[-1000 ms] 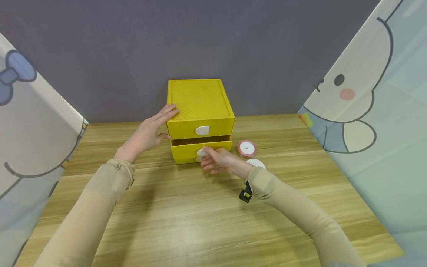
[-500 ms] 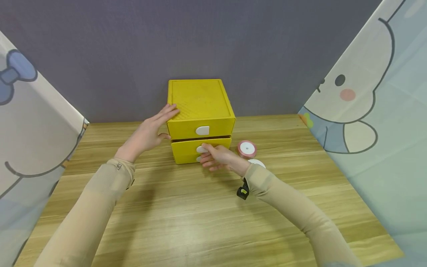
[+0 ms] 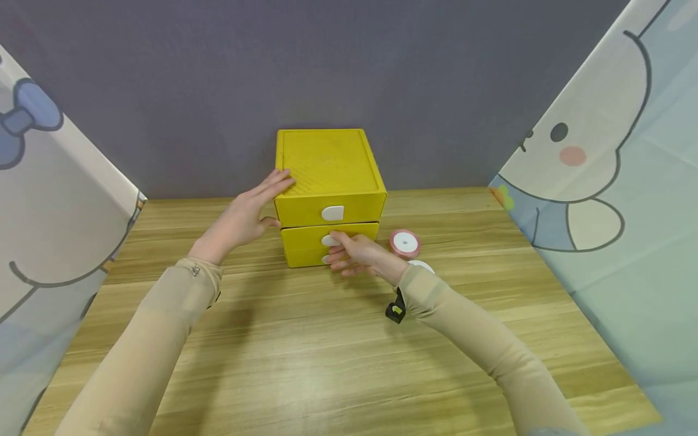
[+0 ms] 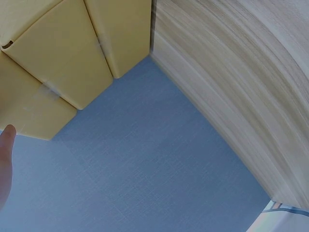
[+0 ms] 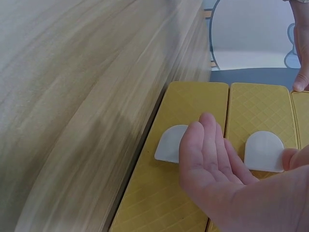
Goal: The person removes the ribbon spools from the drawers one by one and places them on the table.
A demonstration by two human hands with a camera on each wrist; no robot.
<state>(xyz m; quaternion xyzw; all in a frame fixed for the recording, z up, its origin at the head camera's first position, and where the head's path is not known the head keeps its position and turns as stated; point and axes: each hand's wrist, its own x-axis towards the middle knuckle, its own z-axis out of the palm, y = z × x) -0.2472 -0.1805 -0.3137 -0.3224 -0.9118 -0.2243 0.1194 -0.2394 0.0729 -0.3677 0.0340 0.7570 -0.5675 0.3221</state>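
A small yellow drawer cabinet [image 3: 329, 160] stands against the grey back wall, its drawers fronted with white rounded handles. My left hand [image 3: 240, 221] rests on its left side, fingertips on the top edge and thumb at the side. With the thumb, my right hand [image 3: 360, 255] presses the white handle [image 5: 264, 151] of the middle drawer [image 3: 305, 238], which lies about flush with the front. The other right fingers are extended in front of the lower drawer [image 5: 195, 101], partly hiding its handle [image 5: 170, 144]. Only one finger [image 4: 6, 154] of the left hand shows in the left wrist view.
Right of the cabinet lies a ribbon spool [image 3: 405, 243] with a pink rim and white centre. A white round thing [image 3: 422, 266] sits just in front, partly behind the right wrist. Printed cloth panels [image 3: 589, 151] border the wooden table [image 3: 305, 357] on both sides.
The middle drawer has slid in from partly pulled out to about flush, with my right hand moving forward slightly against its handle. My left hand stays on the cabinet.
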